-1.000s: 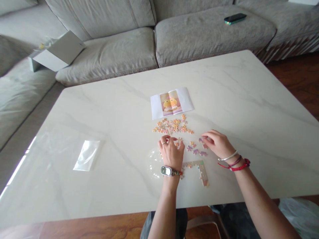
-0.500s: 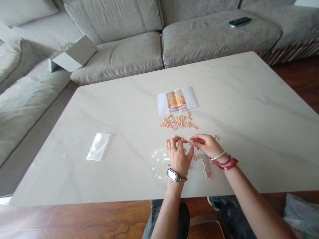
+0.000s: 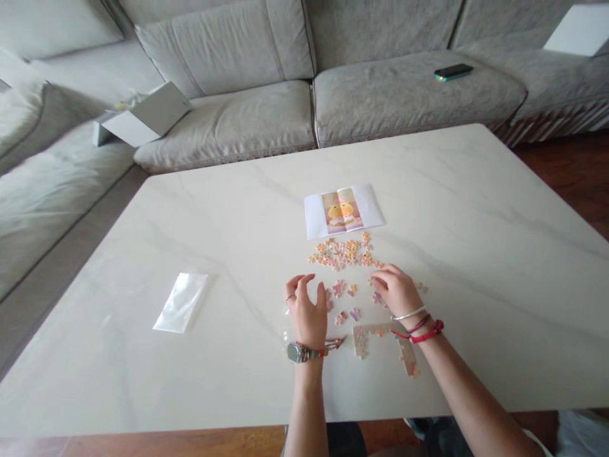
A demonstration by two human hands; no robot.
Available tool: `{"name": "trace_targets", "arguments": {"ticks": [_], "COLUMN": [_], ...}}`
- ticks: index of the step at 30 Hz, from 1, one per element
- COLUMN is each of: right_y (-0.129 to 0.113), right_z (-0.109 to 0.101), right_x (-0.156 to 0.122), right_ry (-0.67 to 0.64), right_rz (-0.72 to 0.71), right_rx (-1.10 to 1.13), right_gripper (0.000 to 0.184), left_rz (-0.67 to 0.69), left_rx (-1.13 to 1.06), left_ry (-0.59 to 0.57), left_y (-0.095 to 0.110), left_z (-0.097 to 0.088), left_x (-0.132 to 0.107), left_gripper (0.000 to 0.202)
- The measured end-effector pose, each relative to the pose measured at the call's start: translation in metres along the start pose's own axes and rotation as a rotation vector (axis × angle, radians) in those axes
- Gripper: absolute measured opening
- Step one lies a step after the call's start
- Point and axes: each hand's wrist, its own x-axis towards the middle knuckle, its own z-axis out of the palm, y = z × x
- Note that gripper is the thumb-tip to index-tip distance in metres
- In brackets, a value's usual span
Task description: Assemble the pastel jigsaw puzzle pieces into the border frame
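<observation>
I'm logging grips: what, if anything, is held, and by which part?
The left hand holds nothing visible. A pale puzzle piece shows by the right hand; whether or where it's pinched is unclear.

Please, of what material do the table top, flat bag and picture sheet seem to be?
Table top: marble or imitation, seemingly polished; grey veins and soft reflections show.
Flat bag: probably plastic film, glossy; bright highlights.
Picture sheet: likely paper, finish unclear; a centre fold shows.

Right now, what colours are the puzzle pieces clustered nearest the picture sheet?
The clustered pieces are mostly orange and pink; the head view shows them.
</observation>
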Motion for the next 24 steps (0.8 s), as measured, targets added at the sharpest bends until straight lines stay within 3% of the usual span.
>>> {"name": "trace_targets", "arguments": {"ticks": [4,12,17,24], "right_y": [0.001,0.011,0.012,-0.005], "right_z": [0.002,-0.015,-0.017,-0.02], "right_x": [0.002,0.014,0.004,-0.011], "right_ry": [0.068,0.214,0.166,0.023], "right_rz": [0.004,0.024,-0.01,-0.085], "right_rx": [-0.055,-0.044,-0.098,-0.109], "right_gripper": [0.018,0.014,0.014,0.014], "left_rz": [-0.025,-0.136,-0.118,-0.112], "left_rx": [0.0,0.019,0.073,0.129], "left_ry": [-0.014,-0.074,-0.136,-0.234], "left_y": [-0.009,-0.035,-0.045,-0.052], "left_z": [-0.004,-0.029,-0.036,-0.046], "left_x": [0.007,0.02,0.014,0.005], "left_gripper": [0.019,0.018,0.018,0.017]}}
